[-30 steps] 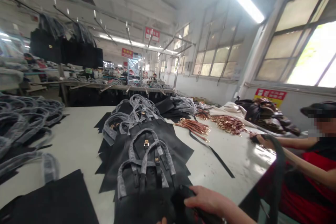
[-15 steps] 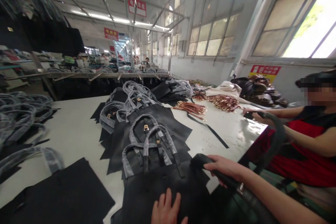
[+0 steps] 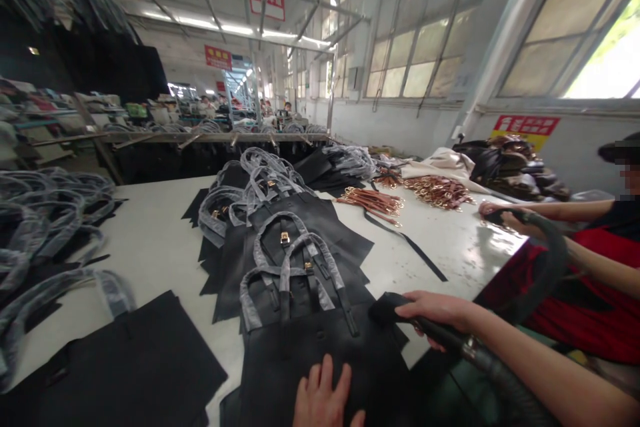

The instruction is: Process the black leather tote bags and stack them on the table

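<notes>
A black leather bag panel (image 3: 295, 360) lies in front of me on top of a stack, with handles (image 3: 330, 267) wrapped in clear plastic at its far edge. My left hand (image 3: 323, 395) rests on the panel, fingers spread and flat. My right hand (image 3: 433, 312) is wrapped round the black nozzle (image 3: 387, 307) of a ribbed hose (image 3: 510, 373). The nozzle's head is at the panel's right far corner; whether it touches the leather I cannot tell. Small gold buckles (image 3: 285, 237) show among the handles behind.
Another black panel (image 3: 145, 353) with a wrapped handle lies left on the white table (image 3: 155, 220). Brown straps with gold clips (image 3: 373, 201) and a black strap (image 3: 420, 253) lie right. A co-worker's hands (image 3: 517, 220) hold another hose nearby. A metal rack (image 3: 210, 139) stands behind.
The view has turned slightly left, so everything sits a little further right, the co-worker partly leaving the picture. Both my hands keep nearly the same places on and beside the panel.
</notes>
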A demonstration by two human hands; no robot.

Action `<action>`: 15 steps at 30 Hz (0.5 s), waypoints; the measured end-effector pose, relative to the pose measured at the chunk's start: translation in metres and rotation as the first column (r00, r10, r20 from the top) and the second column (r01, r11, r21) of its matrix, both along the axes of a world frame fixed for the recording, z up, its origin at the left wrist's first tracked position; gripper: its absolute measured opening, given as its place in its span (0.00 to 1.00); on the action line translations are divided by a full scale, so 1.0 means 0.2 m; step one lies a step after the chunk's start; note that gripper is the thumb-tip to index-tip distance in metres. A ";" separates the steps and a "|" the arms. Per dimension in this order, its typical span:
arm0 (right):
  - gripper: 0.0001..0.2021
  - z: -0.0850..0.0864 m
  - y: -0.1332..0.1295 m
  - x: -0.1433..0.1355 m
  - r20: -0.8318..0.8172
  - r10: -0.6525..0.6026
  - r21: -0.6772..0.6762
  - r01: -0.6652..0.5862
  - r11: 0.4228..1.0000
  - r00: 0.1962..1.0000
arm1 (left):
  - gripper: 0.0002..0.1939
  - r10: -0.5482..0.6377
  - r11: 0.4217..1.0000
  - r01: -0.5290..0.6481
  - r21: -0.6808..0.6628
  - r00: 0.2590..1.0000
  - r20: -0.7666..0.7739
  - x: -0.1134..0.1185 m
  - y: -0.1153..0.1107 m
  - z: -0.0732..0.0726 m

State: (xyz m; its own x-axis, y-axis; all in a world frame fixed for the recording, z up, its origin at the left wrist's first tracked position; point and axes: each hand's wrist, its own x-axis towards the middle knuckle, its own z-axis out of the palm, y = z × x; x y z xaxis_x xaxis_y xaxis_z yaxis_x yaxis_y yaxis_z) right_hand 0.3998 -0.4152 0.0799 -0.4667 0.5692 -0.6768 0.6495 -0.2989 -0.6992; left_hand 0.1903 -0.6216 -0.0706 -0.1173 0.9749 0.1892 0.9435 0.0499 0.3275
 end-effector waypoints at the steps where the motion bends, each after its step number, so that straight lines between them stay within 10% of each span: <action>1: 0.15 0.00 0.00 -0.01 0.005 0.001 0.002 -0.001 1.000 1.000 | 0.31 -0.017 1.000 0.017 -0.017 1.000 0.017 -0.01 0.00 -0.01; 9: 0.15 -0.02 -0.02 -0.16 -0.143 -0.103 0.289 0.141 0.947 0.984 | 0.30 -0.072 0.994 0.078 -0.071 0.994 0.081 -0.05 -0.03 0.04; 15: 0.17 0.08 -0.21 -0.18 -0.145 0.038 0.186 -0.010 0.983 0.989 | 0.24 -0.019 0.997 0.033 -0.064 0.978 0.208 -0.04 -0.07 0.21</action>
State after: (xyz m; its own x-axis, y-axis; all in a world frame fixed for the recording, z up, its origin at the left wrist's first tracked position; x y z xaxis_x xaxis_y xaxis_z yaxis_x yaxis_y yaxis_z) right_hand 0.3637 -0.4563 0.0952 -0.5684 0.6649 -0.4846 0.5409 -0.1418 -0.8291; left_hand 0.1814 -0.6359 -0.0278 -0.1213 0.9877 0.0984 0.8571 0.0543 0.5123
